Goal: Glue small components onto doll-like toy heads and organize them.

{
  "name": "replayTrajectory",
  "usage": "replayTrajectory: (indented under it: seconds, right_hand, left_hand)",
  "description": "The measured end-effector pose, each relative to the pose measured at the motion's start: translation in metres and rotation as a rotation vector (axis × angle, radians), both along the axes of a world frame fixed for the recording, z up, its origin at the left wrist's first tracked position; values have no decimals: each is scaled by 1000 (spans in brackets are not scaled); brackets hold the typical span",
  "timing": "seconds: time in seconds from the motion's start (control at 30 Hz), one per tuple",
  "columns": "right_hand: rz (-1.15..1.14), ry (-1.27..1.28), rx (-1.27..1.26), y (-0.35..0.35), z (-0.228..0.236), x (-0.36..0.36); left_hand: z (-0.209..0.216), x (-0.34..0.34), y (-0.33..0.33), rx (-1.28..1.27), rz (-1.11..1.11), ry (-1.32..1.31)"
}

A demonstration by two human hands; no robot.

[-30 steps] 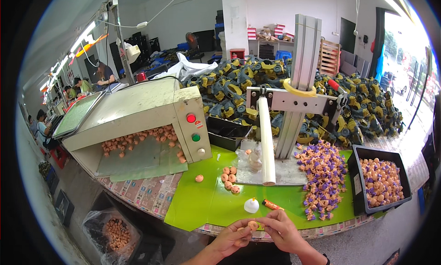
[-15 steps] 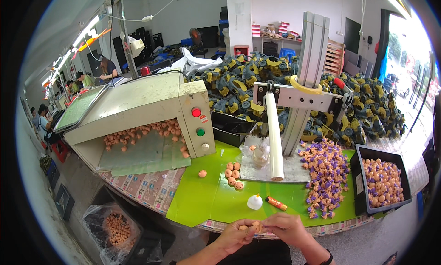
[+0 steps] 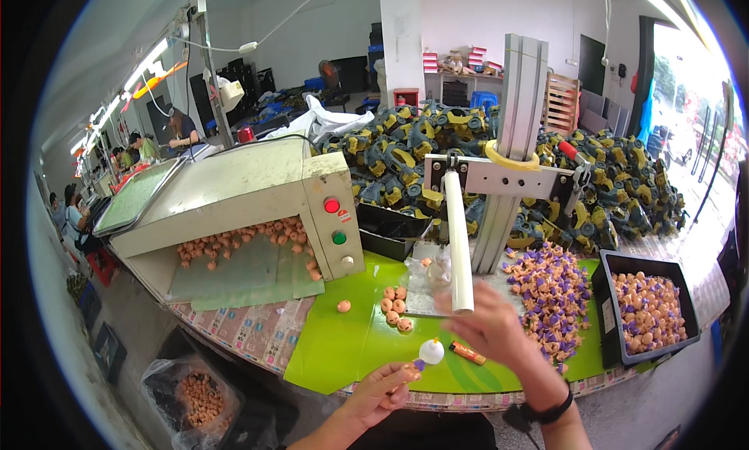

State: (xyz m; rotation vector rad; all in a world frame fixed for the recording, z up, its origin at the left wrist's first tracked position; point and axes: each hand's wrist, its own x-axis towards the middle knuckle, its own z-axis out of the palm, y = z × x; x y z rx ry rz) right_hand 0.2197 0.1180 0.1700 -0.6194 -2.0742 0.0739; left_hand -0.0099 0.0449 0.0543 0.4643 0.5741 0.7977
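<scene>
Nearest, the left hand (image 3: 380,389) has its grip pinched on a small peach-and-purple piece (image 3: 420,364), held just in front of the white squeeze bottle (image 3: 431,352). Half a second ago both hands met over a peach piece; now the right hand (image 3: 490,319) has left it and is up at the lower end of the white lever bar (image 3: 459,247). It is blurred and the bar hides its fingertips, so I cannot tell whether that grip is closed.

On the worktop's (image 3: 250,330) green sheet (image 3: 328,333), an orange tube (image 3: 467,352) lies beside the bottle. Beyond are a cluster of peach balls (image 3: 395,304), heaped peach-and-purple pieces (image 3: 548,298) and a filled black tub (image 3: 608,309). Farther off stand the beige machine (image 3: 226,177) and the metal column (image 3: 515,99), before piled grey-and-yellow toy parts (image 3: 390,157).
</scene>
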Motion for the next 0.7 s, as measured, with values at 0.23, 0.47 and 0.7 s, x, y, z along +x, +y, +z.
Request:
replayTrajectory:
  seconds: [0.23,0.47,0.7]
  right_hand:
    - [-132,162,328,88,144,-18]
    - [-410,361,138,98,90,1]
    - [-464,-410,-427,54,-63,6]
  left_hand:
    - [9,-10,-2,-52,166,9]
    - [-1,-38,7,-41,168,46]
    - [9,-60,20,-51,266,82]
